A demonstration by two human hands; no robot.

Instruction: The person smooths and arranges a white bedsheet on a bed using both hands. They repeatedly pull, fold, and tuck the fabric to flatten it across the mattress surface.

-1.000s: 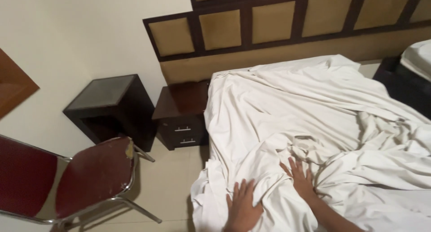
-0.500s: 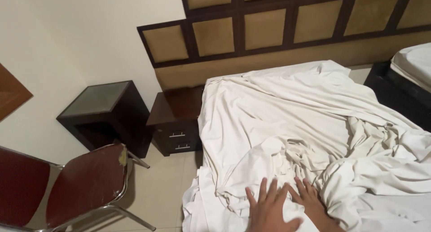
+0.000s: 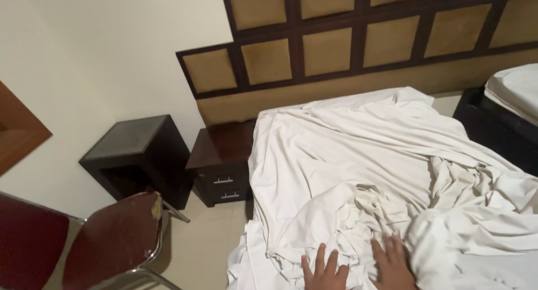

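White sheet (image 3: 358, 172) lies rumpled on the bed; left hand (image 3: 325, 270) and right hand (image 3: 392, 262) press it, each grip spread flat, side by side.

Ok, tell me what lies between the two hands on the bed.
Head view: only bunched white sheet lies between the left hand and right hand.

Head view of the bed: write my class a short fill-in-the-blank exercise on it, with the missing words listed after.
1. Both hands, the left hand and the right hand, rest flat on the ____ sheet.
2. The chair has a ____ seat.
3. The nightstand beside the bed has ____ drawers.

Missing words: white; red; two
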